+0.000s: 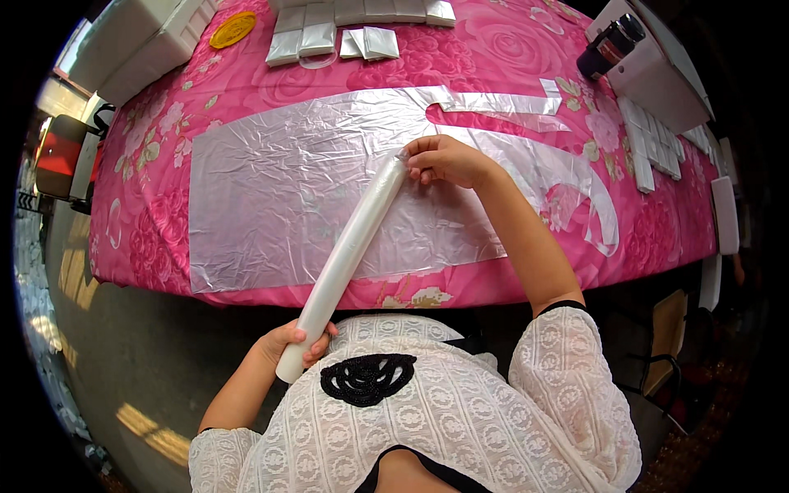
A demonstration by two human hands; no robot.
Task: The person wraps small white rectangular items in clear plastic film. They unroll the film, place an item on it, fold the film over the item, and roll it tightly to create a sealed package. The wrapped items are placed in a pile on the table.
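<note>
A long white roll of thin plastic film (349,255) slants from my waist up over the table's near edge. Around its lower end, close to my body, my left hand (302,341) is closed. The fingers of my right hand (440,160) pinch the film at the far end of the roll; some fingertips are hidden. Beneath the roll's upper part, a translucent plastic apron (255,189) lies spread and wrinkled on the table. Its right end has a long cut-out with straps and a curved loop near the right edge.
The table has a pink flowered cloth (501,49). Flat silvery packets (318,39) are stacked at the back, with more packets (649,140) at the right. A yellow round object (233,29), white boxes (136,49) and a dark flask (611,47) stand around the edges. Chairs (70,156) flank the table.
</note>
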